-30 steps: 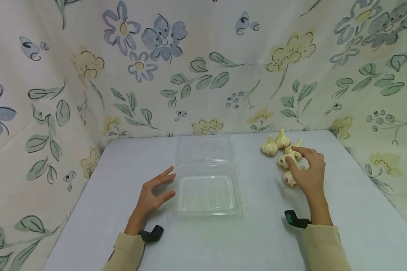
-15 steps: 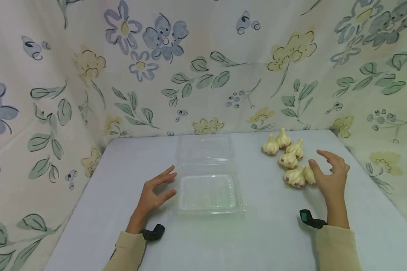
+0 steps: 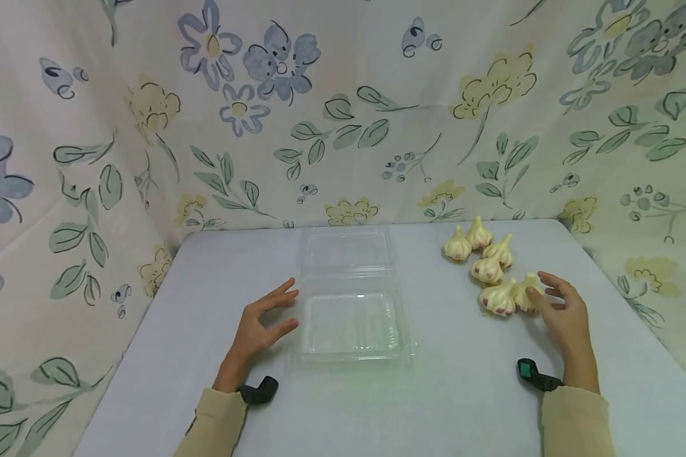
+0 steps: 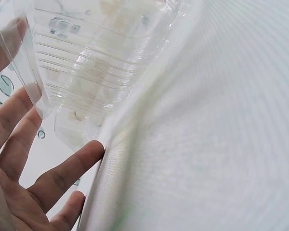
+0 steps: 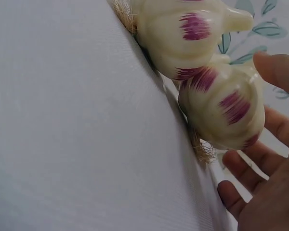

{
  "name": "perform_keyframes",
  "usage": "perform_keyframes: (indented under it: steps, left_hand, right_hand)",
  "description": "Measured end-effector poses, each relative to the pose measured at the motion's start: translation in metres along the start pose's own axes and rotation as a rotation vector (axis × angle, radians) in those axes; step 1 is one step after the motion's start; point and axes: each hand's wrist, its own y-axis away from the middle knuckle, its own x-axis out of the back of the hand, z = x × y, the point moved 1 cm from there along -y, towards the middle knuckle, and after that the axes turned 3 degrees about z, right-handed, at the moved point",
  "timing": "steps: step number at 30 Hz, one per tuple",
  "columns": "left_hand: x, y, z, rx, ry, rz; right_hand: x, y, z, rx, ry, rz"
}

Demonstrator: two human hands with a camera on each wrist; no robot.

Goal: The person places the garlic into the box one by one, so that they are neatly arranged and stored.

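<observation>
Over the right of the table, my right hand (image 3: 567, 317) reaches round the nearest garlic bulb (image 3: 524, 296), with thumb and fingers spread at its sides. In the right wrist view this purple-streaked bulb (image 5: 224, 108) leans against another; the thumb is near its stem and the fingers are loosely bent beside it, not gripping. My left hand (image 3: 257, 327) rests at the left side of a clear plastic clamshell box (image 3: 351, 358), which lies with its lid (image 3: 347, 251) folded back. Fingers of that hand show partly behind the box's clear wall (image 4: 24, 72) in the left wrist view.
Several more garlic bulbs (image 3: 487, 270) cluster at the back right of the white table (image 3: 440, 393). A floral curtain (image 3: 343, 165) hangs behind the table and along both sides. Each wrist wears a small black camera (image 3: 260, 390).
My right hand has moved right, off the middle of the garlic cluster, then come down beside the rightmost bulb. The left hand and the box have stayed in place.
</observation>
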Motion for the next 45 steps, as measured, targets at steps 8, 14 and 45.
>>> perform_keyframes:
  steps: [8,14,45]
  left_hand:
    - [0.0,0.0,0.001,0.004,0.001,-0.003]
    - [0.0,0.0,0.001,-0.011,-0.007,0.001]
    - [0.001,0.001,0.0,0.0,-0.036,-0.008]
  right_hand:
    - [0.002,-0.001,0.008,0.0,0.043,-0.102]
    - [0.003,0.0,0.01,-0.016,0.087,-0.145]
    - [0.015,0.001,0.009,-0.089,0.036,-0.098]
